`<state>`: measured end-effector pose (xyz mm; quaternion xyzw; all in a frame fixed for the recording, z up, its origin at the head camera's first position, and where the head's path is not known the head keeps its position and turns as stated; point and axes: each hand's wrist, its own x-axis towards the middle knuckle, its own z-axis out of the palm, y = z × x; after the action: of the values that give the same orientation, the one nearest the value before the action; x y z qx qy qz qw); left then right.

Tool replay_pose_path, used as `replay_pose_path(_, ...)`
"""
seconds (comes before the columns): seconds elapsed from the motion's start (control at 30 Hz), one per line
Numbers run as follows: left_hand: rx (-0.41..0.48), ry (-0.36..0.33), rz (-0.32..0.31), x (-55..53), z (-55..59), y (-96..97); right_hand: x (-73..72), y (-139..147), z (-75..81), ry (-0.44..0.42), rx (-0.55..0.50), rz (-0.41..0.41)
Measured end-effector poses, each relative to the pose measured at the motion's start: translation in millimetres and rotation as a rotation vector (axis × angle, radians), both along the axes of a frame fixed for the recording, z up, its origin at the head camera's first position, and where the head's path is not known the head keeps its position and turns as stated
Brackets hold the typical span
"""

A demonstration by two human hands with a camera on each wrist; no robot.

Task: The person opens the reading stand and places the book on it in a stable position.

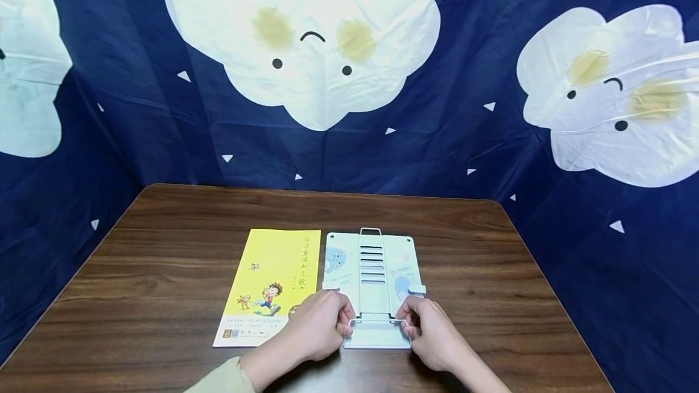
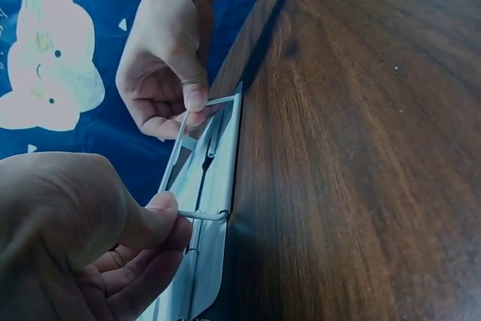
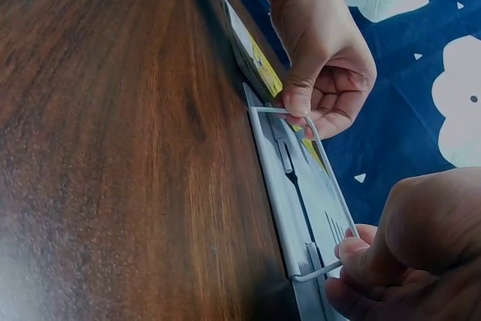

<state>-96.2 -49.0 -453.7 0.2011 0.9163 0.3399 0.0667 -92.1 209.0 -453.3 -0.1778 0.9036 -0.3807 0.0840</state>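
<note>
A pale blue book stand (image 1: pixel 401 259) with cartoon prints and a slotted centre strip lies flat on the wooden table. At its near end a bent wire bracket (image 2: pixel 173 157) is tilted up from the panel. My left hand (image 1: pixel 322 323) pinches one corner of this wire between thumb and fingers. The opposite corner is pinched the same way by my right hand (image 1: pixel 437 332). Both wrist views show the thumbs pressing on the wire, its ends still joined to the stand's edge.
Just left of the stand lies a yellow book (image 1: pixel 281 272) with a cartoon child on its cover, partly behind my left hand. The brown table (image 1: pixel 464 259) ends at a dark blue cloth (image 1: pixel 262 150) printed with white clouds.
</note>
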Motion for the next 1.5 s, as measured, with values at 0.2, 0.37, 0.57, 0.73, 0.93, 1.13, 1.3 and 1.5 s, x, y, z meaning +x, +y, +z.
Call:
replay_pose_path(0.2, -0.001, 0.018, -0.008, 2.3, 2.1, 0.0, 2.1, 0.2, 0.9, 0.025, -0.011, -0.003)
replay_pose_path(0.37, -0.001, 0.024, -0.011, 4.5, 1.7, 0.0, 5.4, 0.0, -0.4, 0.039, -0.02, -0.016)
replay_pose_path(0.57, -0.009, 0.07, -0.014, 6.9, 0.5, 0.2, 8.2, 0.1, -0.1, 0.061, -0.036, -0.031)
replay_pose_path(0.73, -0.02, 0.095, -0.016, 9.5, 0.5, 0.2, 9.8, -0.2, 0.5, 0.047, -0.044, -0.042)
replay_pose_path(0.93, -0.038, 0.141, -0.031, 13.0, 0.7, -0.2, 13.0, 0.1, 1.9, 0.01, -0.063, -0.037)
replay_pose_path(1.13, -0.035, 0.191, -0.055, 16.3, 0.6, -0.9, 17.3, -0.2, 3.0, -0.01, -0.067, -0.051)
replay_pose_path(1.3, -0.045, 0.189, -0.052, 17.1, 1.2, -0.7, 19.6, -0.5, 2.4, 0.018, -0.064, -0.064)
replay_pose_path(1.5, -0.04, 0.179, -0.051, 17.4, 0.9, -0.8, 20.3, -0.1, 2.8, 0.022, -0.07, -0.056)
